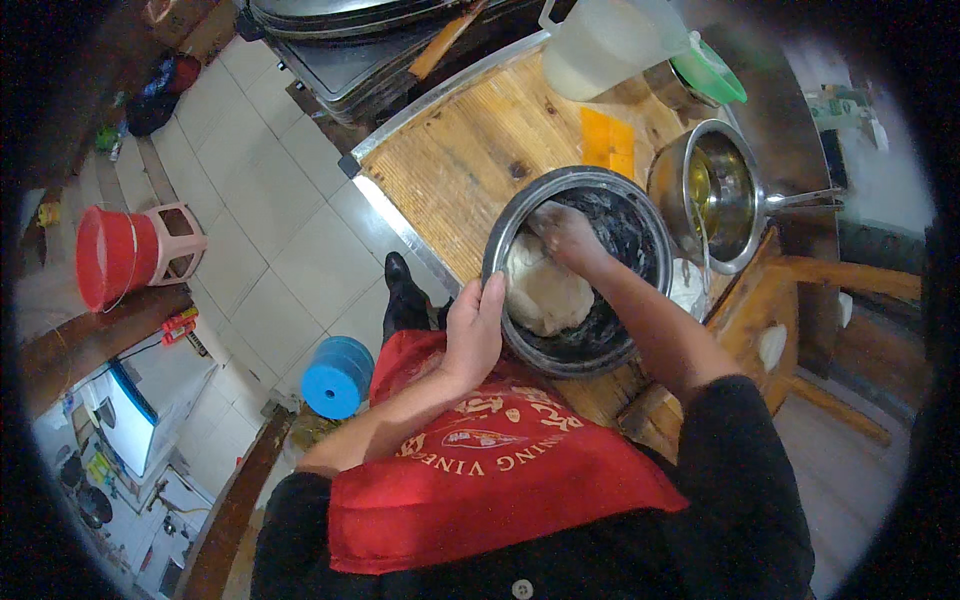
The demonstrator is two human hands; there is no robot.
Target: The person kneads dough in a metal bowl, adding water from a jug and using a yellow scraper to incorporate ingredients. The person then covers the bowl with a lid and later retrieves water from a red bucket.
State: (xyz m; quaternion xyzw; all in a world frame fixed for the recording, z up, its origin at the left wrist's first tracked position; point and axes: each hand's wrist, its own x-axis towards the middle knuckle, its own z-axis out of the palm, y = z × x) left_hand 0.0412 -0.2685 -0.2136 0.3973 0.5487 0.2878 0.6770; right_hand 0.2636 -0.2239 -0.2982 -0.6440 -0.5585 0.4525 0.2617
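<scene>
A round metal basin (pixel 587 366) sits at the front edge of a wooden worktop, its dark inner wall smeared with white residue. In it lies a lump of pale dough (pixel 551 300). My left hand (pixel 477 326) grips the basin's near left rim, thumb on top. My right hand (pixel 566 234) reaches inside and presses on the dough's far side, its fingertips partly hidden against the dough and wall. An orange plastic scraper (pixel 606 135) lies on the wood just beyond the basin. To the right stands a steel pot (pixel 671 169) holding yellow oil and a spoon.
A translucent plastic jug (pixel 607 49) and a green bowl (pixel 712 71) stand at the back right. A black-framed appliance (pixel 337 75) is beyond the worktop (pixel 465 150). A wooden chair (pixel 750 322) is at right; a blue cylindrical stool (pixel 337 376) and a red bucket (pixel 112 251) are at left.
</scene>
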